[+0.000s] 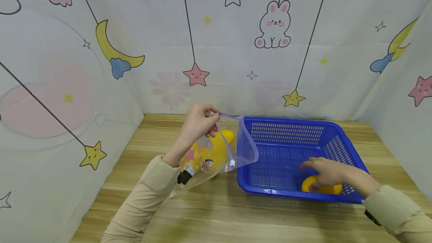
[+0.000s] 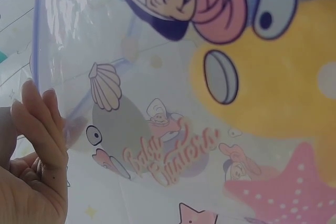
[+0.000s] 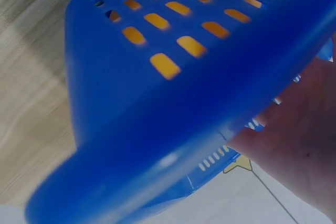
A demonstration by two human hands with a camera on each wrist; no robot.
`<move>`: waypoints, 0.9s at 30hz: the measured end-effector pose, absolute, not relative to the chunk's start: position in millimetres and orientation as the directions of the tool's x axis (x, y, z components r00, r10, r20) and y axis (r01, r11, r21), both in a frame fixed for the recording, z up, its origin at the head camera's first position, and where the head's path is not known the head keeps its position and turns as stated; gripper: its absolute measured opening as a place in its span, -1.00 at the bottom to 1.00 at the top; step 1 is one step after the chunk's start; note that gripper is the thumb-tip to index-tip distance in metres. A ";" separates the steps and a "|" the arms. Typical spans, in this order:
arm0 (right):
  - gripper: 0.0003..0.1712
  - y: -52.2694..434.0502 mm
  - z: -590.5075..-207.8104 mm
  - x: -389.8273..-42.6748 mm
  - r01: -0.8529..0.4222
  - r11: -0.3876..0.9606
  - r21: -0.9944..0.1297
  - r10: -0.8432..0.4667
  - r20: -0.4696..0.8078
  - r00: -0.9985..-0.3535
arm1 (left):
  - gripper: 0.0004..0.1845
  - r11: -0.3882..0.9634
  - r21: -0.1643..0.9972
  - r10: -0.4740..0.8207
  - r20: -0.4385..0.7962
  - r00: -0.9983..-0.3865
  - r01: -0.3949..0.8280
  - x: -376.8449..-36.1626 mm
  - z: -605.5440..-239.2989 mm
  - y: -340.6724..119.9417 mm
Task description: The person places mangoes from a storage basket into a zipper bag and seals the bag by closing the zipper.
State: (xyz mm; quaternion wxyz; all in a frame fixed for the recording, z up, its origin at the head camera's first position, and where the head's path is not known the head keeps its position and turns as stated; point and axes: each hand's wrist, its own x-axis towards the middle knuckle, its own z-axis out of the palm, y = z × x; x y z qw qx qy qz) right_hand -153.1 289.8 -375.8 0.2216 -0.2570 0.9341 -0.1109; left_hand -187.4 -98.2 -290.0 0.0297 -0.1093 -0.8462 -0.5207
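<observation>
Beside the basket, my left hand pinches the top edge of a clear zip bag with purple edging and printed shells, stars and cartoon figures. The bag's mouth gapes toward the right. Inside it lies a yellow rounded thing with a tapered end, partly covered by the prints. My right hand reaches into a blue plastic basket, its fingers spread over a second yellow rounded thing. The thumb is at that thing's near side. Through the basket's slots in the right wrist view, yellow shows.
Both stand on a wood-grain table. White cloth printed with stars, moons and rabbits hangs behind and along both sides. The basket's front rim rises between the table's front and the right hand's yellow thing.
</observation>
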 end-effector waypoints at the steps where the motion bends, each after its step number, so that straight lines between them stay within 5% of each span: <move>1: -0.34 290.6 -376.9 -153.2 -0.434 0.840 -0.324 -0.535 -0.362 -0.764 | -0.80 0.434 0.874 0.156 0.166 -0.974 0.218 -187.4 -290.1 -98.2; 27: -0.48 291.6 -386.3 -157.1 -0.341 0.866 -0.366 -0.495 -0.519 -0.697 | -0.78 0.440 0.871 0.169 0.159 -0.973 0.218 -187.8 -292.1 -97.6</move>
